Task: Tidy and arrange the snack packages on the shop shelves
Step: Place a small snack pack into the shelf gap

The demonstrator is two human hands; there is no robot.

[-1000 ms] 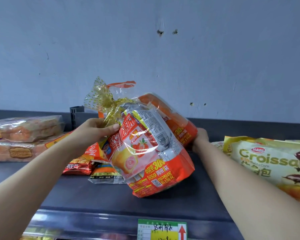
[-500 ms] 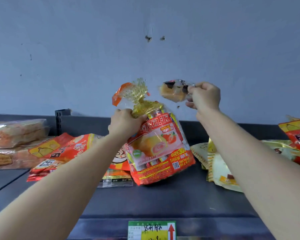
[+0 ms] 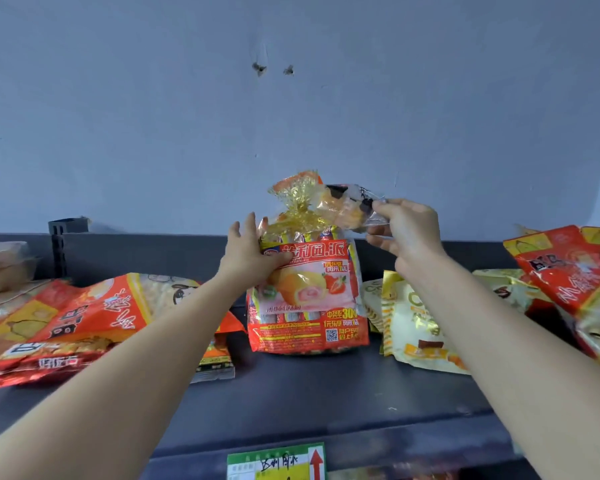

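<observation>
A red and orange bag of strawberry cream pies [image 3: 309, 299] stands upright on the dark shelf [image 3: 326, 393], its gold tied neck pointing up. My left hand [image 3: 253, 251] rests against the bag's upper left side, fingers straight and spread, thumb across the front. My right hand [image 3: 406, 230] pinches a small clear-wrapped cake packet [image 3: 347, 209] by its end and holds it in the air just behind the bag's gold neck.
Red and orange snack bags [image 3: 77, 323] lie flat on the left, with wrapped bread packs [image 3: 4, 265] beyond them. Yellow croissant bags [image 3: 413, 323] and a red bag [image 3: 568, 271] crowd the right. A black divider post [image 3: 61, 244] stands at the back left. A price label [image 3: 278, 462] hangs on the shelf's front edge.
The big bag has come down from the air and now stands on the shelf. My left hand has let go of its neck and opened against its side. My right hand still holds the small packet.
</observation>
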